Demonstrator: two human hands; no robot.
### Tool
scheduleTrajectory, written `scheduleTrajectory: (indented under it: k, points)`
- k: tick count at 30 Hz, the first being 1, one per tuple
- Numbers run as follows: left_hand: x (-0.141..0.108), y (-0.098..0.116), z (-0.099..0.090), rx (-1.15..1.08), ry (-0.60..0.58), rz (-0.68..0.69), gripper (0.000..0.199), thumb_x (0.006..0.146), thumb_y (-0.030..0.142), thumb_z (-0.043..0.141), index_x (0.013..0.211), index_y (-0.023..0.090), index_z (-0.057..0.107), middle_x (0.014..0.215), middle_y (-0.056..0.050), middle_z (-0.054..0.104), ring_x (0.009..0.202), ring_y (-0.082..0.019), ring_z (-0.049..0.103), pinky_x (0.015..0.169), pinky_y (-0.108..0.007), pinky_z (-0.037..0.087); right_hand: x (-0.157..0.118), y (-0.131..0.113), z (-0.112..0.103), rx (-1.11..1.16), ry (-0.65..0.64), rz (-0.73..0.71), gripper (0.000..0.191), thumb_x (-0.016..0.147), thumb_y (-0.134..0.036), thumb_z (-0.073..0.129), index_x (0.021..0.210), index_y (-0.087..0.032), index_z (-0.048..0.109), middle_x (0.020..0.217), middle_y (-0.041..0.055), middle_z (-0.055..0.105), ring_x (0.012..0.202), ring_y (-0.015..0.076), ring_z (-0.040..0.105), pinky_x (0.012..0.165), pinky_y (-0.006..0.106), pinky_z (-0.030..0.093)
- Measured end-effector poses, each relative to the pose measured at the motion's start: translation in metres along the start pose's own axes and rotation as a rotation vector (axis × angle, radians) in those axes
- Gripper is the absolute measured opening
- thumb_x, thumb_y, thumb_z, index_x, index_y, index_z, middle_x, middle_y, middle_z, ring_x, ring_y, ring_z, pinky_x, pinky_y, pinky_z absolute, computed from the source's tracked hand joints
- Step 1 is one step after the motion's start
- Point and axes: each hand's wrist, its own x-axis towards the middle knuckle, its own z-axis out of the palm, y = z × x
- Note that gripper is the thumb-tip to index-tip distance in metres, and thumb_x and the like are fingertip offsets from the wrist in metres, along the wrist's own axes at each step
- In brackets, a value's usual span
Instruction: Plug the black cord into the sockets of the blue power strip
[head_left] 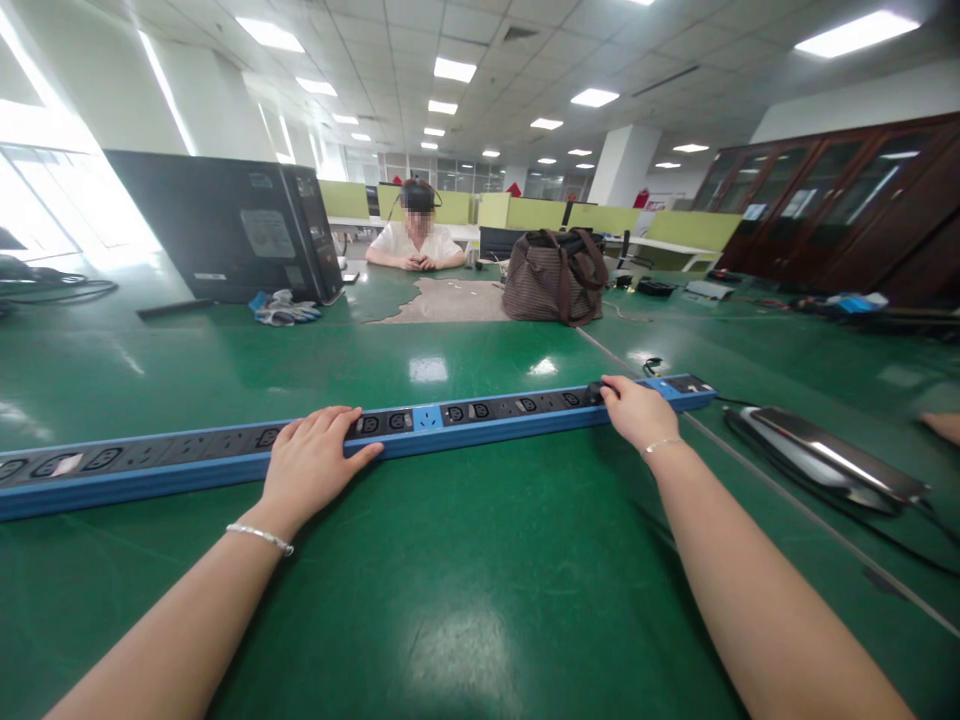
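Presently, we hold a black plug (595,393) pinched in our right hand (641,412), against the socket face of the power strip (450,436); seating depth we cannot tell. The strip's long axis runs crosswise beneath both grips, its nearer end just right of the plug. Our left hand (311,458) lies spread across it, leftward.

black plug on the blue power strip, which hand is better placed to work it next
Right, most likely: the right hand already has its fingertips at the black plug, while the left hand rests farther along the power strip.
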Motion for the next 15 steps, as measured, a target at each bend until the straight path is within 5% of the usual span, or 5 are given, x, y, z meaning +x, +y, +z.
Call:
scheduleTrajectory:
  k: [15]
  points:
    - [-0.0001, -0.0001, -0.0001, -0.001, 0.006, 0.003, 0.060, 0.081, 0.058, 0.039, 0.123, 0.018, 0.052, 0.126, -0.010, 0.055, 0.115, -0.028, 0.049, 0.099, -0.045, 0.031, -0.0101, -0.0088, 0.0024, -0.016, -0.011, 0.037, 0.044, 0.087, -0.038, 0.035, 0.125, -0.027, 0.054, 0.105, 0.0102, 0.067, 0.093, 0.0269, 0.062, 0.078, 0.039, 0.045]
